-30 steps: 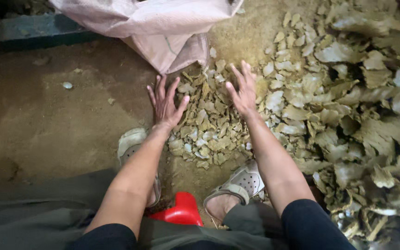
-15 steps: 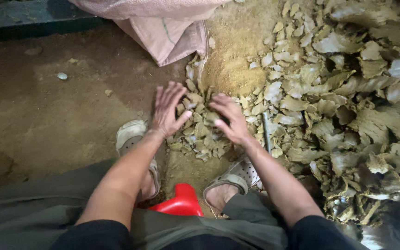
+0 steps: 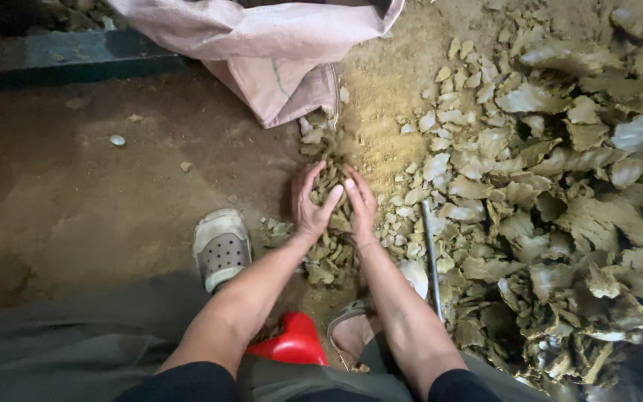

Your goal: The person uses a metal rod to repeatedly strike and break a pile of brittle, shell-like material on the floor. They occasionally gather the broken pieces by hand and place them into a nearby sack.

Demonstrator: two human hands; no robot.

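Observation:
My left hand (image 3: 309, 202) and my right hand (image 3: 361, 202) are cupped together around a handful of dry, pale brown flaky chips (image 3: 330, 184), lifted just above the dirt floor. Under the hands lies a small heap of the same chips (image 3: 329, 257). A pink woven sack (image 3: 277, 52) lies with one corner a short way beyond the hands. To the right spreads a big pile of larger dried flakes (image 3: 560, 186).
My feet in pale perforated clogs (image 3: 221, 249) rest on the brown dirt floor (image 3: 91, 201). A red stool edge (image 3: 295, 342) shows between my legs. A thin metal rod (image 3: 431, 257) lies beside my right forearm. A dark blue ledge (image 3: 68, 56) runs along the back left.
My hands were spread flat on the chips, then drew together. Now they are cupped around a handful and raised toward the sack.

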